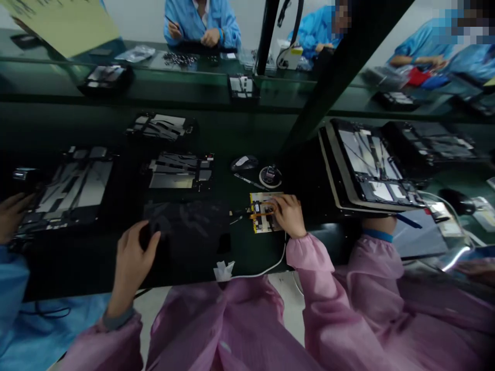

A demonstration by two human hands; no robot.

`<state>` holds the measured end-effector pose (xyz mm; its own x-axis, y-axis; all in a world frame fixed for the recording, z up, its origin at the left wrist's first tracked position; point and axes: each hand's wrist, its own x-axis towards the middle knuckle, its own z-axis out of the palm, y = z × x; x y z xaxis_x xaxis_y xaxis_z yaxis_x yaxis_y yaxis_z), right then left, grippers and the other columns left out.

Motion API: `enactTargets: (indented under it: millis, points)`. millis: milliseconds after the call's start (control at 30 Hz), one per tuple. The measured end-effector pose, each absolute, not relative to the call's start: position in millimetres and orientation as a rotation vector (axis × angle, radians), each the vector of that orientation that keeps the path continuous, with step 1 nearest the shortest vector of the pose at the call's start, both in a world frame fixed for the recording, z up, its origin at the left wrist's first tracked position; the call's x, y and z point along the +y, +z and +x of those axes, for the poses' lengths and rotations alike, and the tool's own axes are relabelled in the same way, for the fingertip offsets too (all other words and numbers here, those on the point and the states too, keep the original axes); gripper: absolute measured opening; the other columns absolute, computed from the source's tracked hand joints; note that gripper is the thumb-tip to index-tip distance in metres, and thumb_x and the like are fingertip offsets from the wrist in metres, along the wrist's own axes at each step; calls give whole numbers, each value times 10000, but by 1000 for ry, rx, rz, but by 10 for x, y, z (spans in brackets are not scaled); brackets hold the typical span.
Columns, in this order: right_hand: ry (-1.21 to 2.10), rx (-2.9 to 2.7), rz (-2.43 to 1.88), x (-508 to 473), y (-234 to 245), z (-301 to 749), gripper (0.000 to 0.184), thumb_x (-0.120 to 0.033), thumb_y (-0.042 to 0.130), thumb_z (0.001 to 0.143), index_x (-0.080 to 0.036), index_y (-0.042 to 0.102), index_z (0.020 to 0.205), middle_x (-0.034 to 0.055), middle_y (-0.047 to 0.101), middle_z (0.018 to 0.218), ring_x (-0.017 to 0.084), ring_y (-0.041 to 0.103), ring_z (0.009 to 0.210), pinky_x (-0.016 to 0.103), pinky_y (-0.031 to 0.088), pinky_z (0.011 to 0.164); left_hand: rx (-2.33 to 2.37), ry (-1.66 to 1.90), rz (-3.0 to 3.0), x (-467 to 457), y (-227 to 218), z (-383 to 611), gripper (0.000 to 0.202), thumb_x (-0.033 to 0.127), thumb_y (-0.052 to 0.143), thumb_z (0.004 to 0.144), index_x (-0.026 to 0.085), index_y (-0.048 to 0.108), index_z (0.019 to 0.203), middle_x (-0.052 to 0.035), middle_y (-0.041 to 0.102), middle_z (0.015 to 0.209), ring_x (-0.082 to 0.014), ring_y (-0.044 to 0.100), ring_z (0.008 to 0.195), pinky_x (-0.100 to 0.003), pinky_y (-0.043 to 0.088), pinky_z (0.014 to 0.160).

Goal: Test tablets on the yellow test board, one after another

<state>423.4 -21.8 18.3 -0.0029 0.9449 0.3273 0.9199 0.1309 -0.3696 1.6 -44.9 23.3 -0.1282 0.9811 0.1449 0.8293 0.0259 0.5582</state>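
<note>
Yellow edging on the small board [265, 223], just right of centre frame, and working at it now with the right hand [290, 214], fingers curled over its right side; pinching or merely pressing, can't tell in such gloom. Holding the left hand [132, 252] by the left edge of the black panel [189, 232], lower centre-left, thumb and fingers wide apart, gripping nothing. Looks like a connecting step at the orange strip [258, 215]; calls for a light, steady touch.

My sleeve [311, 252] is thin, wrinkled cloth. The dark panel [189, 237] looks smooth and glossy, the yellow sheet [77, 26] like matt paper.
</note>
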Motion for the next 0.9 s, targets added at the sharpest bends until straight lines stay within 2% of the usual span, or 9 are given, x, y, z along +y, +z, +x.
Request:
enactTargets:
  millis: [100, 200, 300, 367, 533, 633, 767, 833, 900]
  points:
    - [-72, -2078, -1844, -123, 35, 4224, 246, -221, 522, 907, -195, 684, 1089, 104, 644, 1085, 274, 510, 1010, 428, 391, 852, 2105, 653, 1716, -517, 65, -324, 504, 561, 484, 856, 216, 537, 1220, -135, 581, 1250, -366, 545, 1174, -527, 428, 1000]
    - [-116, -2111, -1821, -147, -8, 4229, 274, -179, 518, 898, -198, 679, 1119, 106, 636, 1102, 261, 512, 1019, 423, 381, 869, 2042, 634, 1568, -543, 26, -425, 524, 580, 497, 838, 231, 555, 1225, -114, 622, 1187, -321, 626, 1043, -451, 509, 878]
    - [-126, -2129, -1813, -177, -10, 4253, 301, -170, 518, 890, -207, 670, 1147, 102, 626, 1122, 258, 511, 1033, 430, 368, 897, 1963, 701, 1529, -489, 97, -417, 516, 576, 525, 810, 226, 593, 1183, -99, 658, 1109, -297, 642, 1018, -400, 531, 834]
    - [-139, -2141, -1807, -181, -10, 4259, 307, -175, 524, 886, -210, 664, 1157, 98, 626, 1121, 254, 514, 1035, 437, 354, 920, 1911, 737, 1519, -433, 154, -407, 496, 563, 530, 802, 224, 612, 1154, -92, 673, 1093, -287, 644, 1015, -394, 532, 849]
    - [-157, -2156, -1796, -147, -39, 4236, 316, -155, 532, 867, -209, 665, 1148, 96, 639, 1108, 250, 528, 1024, 447, 342, 943, 1815, 745, 1510, -353, 197, -390, 514, 588, 531, 773, 232, 650, 1124, -94, 611, 1295, -293, 623, 1060, -403, 522, 887]
    - [-96, -2095, -1750, -114, -29, 4271, 300, -146, 522, 860, -207, 679, 1109, 97, 654, 1084, 250, 550, 1016, 443, 369, 937, 1813, 740, 1407, -352, 237, -353, 529, 596, 537, 772, 240, 659, 1144, -87, 593, 1330, -303, 610, 1096, -431, 489, 951]
    - [-116, -1806, -1685, -269, 238, 4299, 343, -145, 405, 920, -183, 640, 1167, 111, 657, 1070, 238, 589, 1001, 418, 444, 894, 1756, 776, 1294, -366, 410, -315, 487, 574, 575, 775, 250, 672, 1125, -58, 610, 1305, -312, 552, 1195, -456, 402, 1056]
    - [-217, -1634, -1632, -493, 460, 4187, 336, -163, 419, 932, -190, 611, 1206, 121, 644, 1100, 253, 582, 1037, 430, 452, 905, 1674, 830, 1244, -363, 504, -313, 434, 552, 598, 783, 252, 680, 1086, -42, 634, 1258, -294, 514, 1247, -421, 372, 1088]
    - [-196, -1618, -1522, -759, 644, 3954, 340, -136, 457, 912, -225, 601, 1206, 106, 638, 1087, 254, 580, 1030, 425, 459, 893, 1579, 942, 1108, -336, 561, -306, 384, 503, 633, 782, 250, 670, 1068, -35, 656, 1204, -262, 530, 1232, -366, 409, 1057]
